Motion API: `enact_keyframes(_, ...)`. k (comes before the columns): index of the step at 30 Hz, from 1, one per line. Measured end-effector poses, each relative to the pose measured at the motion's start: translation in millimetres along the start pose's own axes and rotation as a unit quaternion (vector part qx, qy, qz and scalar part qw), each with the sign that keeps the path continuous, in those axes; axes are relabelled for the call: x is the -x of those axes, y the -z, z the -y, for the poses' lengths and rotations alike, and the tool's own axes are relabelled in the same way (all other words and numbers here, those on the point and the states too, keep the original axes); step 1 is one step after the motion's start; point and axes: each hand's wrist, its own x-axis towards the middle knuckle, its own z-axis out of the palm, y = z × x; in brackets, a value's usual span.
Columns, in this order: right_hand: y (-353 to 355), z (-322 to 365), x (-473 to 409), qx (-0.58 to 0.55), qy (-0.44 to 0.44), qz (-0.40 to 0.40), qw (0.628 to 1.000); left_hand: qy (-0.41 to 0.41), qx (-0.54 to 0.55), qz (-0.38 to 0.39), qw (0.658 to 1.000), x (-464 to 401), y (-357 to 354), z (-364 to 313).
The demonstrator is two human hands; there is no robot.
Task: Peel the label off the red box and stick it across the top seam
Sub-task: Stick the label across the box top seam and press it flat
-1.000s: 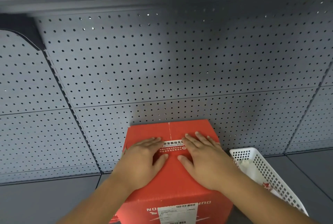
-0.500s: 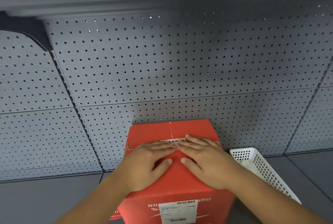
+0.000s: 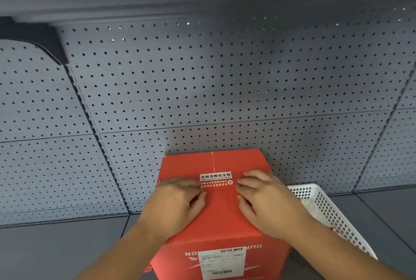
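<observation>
A grey perforated back panel [image 3: 225, 81] fills most of the frame, from the upper edge down to the lower third, with small round holes in even rows. A darker grey shelf surface [image 3: 56, 250] runs along the bottom left and bottom right of the frame.

At the lower centre stands the red box [image 3: 221, 212], its top face tilted toward the viewer and its far edge against the panel. A thin seam [image 3: 213, 163] runs down the middle of the top face from the far edge toward the viewer. On the box's near face, at the bottom of the frame, is a white shipping sticker [image 3: 222, 262] with barcodes.

To the lower right, just beside the box, sits a white plastic basket [image 3: 333, 212] with a grid-holed wall.

Two bare forearms enter from the bottom of the frame. The left hand [image 3: 174, 205] lies palm down on the left half of the box top; the right hand [image 3: 265, 203] lies palm down on the right half. Both are flat with fingers loosely extended and close together, holding nothing.

Between the two sets of fingertips, in the middle of the top face, lies the label [image 3: 216, 180]: a small strip with a white upper band of black characters and a red lower part with white characters. It sits flat across the seam. The left fingertips [image 3: 193, 184] touch or nearly touch its left end, and the right fingertips [image 3: 242, 181] its right end.
</observation>
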Motion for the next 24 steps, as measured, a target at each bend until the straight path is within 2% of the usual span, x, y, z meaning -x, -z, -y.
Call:
enact_keyframes(7,1,10,-2,-0.036,-0.006,0.034,0.999,0.001,0.014,0.003,1.000,-1,-2,2)
enact_keyframes(13,1,7,1,-0.043,-0.051,0.005,0.998,0.010,0.019,-0.014,1.000,-1,-1,0)
enact_keyframes(15,3,13,-4,-0.048,-0.057,0.007,0.997,0.010,0.017,0.020,1.000,-2,-2,-2)
enact_keyframes(17,3,20,-11,-0.063,-0.055,0.031,0.996,0.001,0.027,0.089,0.996,-5,-2,-1)
enact_keyframes(20,-1,29,-19,-0.080,-0.033,0.115,0.990,-0.008,0.018,0.157,0.987,-10,1,-1)
enact_keyframes(24,-5,27,-19,-0.071,-0.038,0.162,0.983,-0.008,0.003,0.165,0.986,-10,2,-2)
